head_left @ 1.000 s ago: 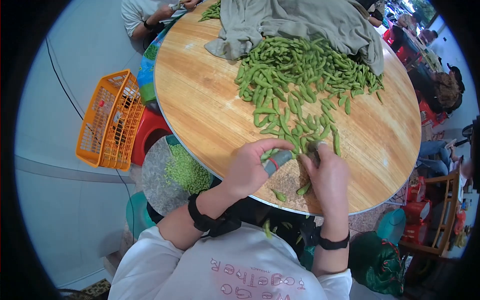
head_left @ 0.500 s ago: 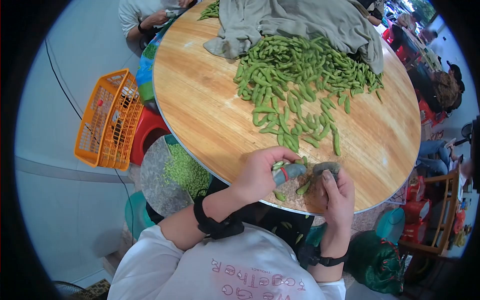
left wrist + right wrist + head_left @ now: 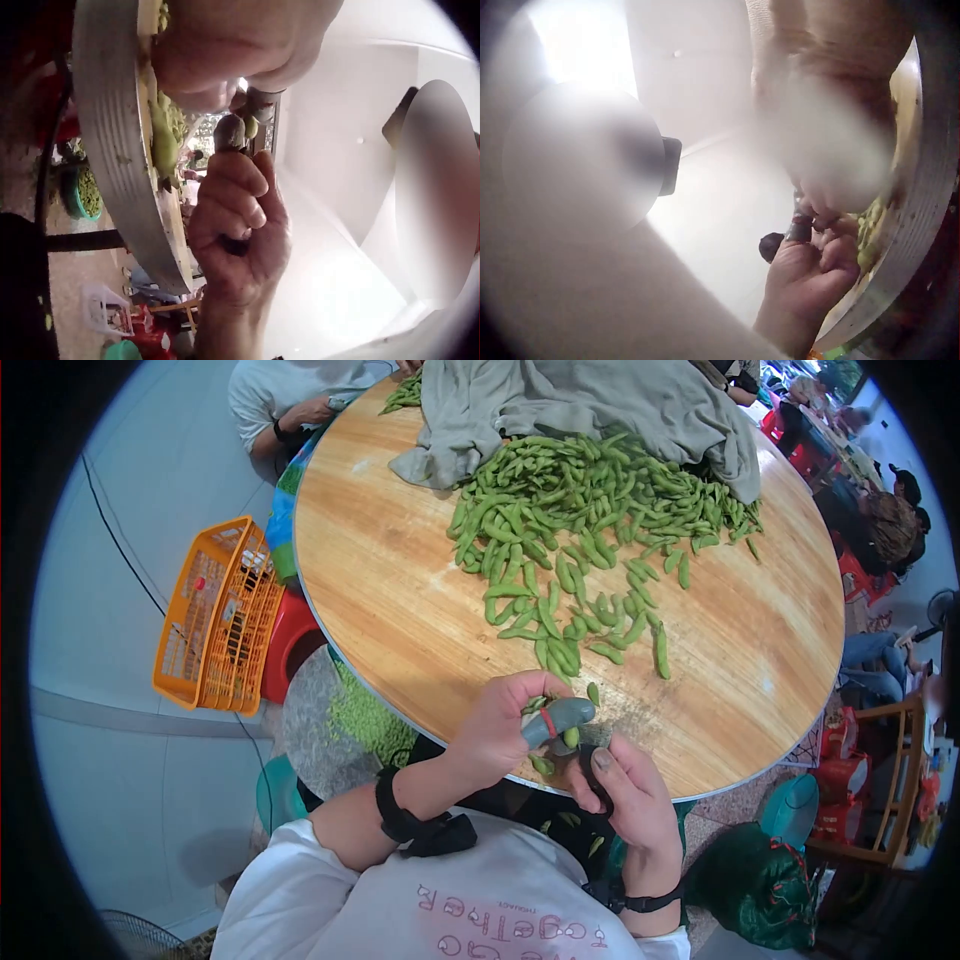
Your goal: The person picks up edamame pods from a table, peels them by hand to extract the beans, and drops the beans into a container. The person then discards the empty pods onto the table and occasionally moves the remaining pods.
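My left hand (image 3: 495, 730) holds green soybean pods (image 3: 571, 738) near the table's front edge. Its thumb wears a grey cover (image 3: 560, 720) tied with a red band. Close beside it is my right hand (image 3: 635, 790), fingers curled, thumb resting against a dark finger covering (image 3: 597, 780). In the left wrist view this hand (image 3: 236, 210) makes a loose fist, its grey-covered fingertip (image 3: 229, 133) right by a pod (image 3: 251, 126). The left hand (image 3: 810, 270) shows partly in the blurred right wrist view.
A large pod heap (image 3: 570, 490) covers the round wooden table's (image 3: 380, 590) far part, under a grey cloth (image 3: 590, 405). Shelled beans (image 3: 370, 720) lie in a container below left. An orange basket (image 3: 215, 620) and a red stool (image 3: 290, 640) stand left. Another person (image 3: 300, 405) sits opposite.
Both hands have drawn back from the loose pods toward the table's front edge. The right hand has swung down and left, closer to the left hand, which carries pods.
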A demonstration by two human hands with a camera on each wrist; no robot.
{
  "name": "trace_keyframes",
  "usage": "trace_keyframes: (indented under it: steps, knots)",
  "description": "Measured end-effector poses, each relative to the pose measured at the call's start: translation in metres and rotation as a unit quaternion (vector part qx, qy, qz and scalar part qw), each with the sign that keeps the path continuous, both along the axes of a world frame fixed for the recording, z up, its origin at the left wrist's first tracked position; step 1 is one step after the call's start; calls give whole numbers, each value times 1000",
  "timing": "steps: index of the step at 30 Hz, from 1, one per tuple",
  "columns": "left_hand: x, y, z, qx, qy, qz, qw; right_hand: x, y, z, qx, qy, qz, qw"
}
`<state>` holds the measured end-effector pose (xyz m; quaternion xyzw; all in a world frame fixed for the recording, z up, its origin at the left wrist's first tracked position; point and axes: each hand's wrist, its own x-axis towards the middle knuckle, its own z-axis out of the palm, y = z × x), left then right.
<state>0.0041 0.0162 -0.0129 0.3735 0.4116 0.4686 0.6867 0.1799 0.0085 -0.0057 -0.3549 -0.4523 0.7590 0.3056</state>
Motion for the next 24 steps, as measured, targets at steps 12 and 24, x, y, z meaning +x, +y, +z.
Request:
trace_keyframes:
  steps: [12, 24]
  knots:
    - [1, 5, -10, 194, 258, 9, 946, 1, 7, -5, -5, -3, -15, 1000]
    - [2, 13, -14, 212, 125, -55, 968, -6, 3, -6, -38, 9, -75, 996]
